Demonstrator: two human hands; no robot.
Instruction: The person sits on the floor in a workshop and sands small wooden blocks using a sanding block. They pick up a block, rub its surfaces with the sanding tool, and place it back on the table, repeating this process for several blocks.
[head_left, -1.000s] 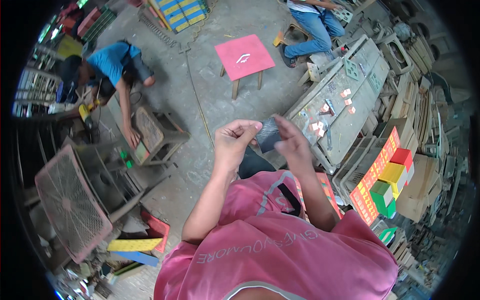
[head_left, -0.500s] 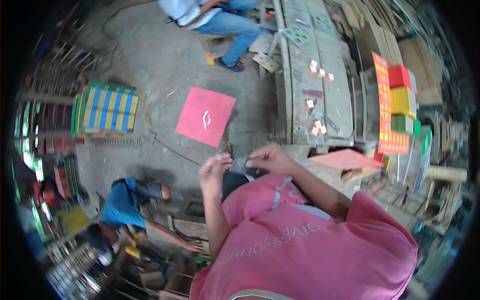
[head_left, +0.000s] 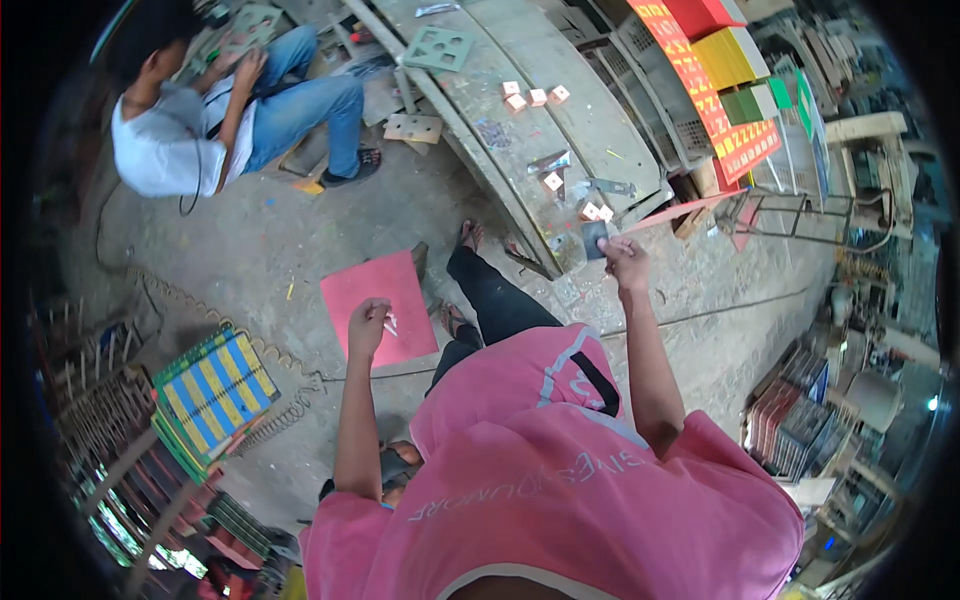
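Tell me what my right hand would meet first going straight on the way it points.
Probably the small cubes on the grey bench, just beyond the dark square your right hand holds, though depth is unclear.

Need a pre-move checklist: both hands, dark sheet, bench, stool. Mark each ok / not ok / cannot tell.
1. Dark sheet held: ok, pinched at its edge in the right-hand grip.
2. Left-hand grip empty: cannot tell; fingers curled, a white strip right by them.
3. Pink stool top free of bits: cannot tell; the left hand hides part of it.
4. Sheet off the workbench: cannot tell; they overlap in this single view.
5. Bench free of loose parts: not ok, small cubes lie on it.
6. Seated co-worker apart from both hands: ok.
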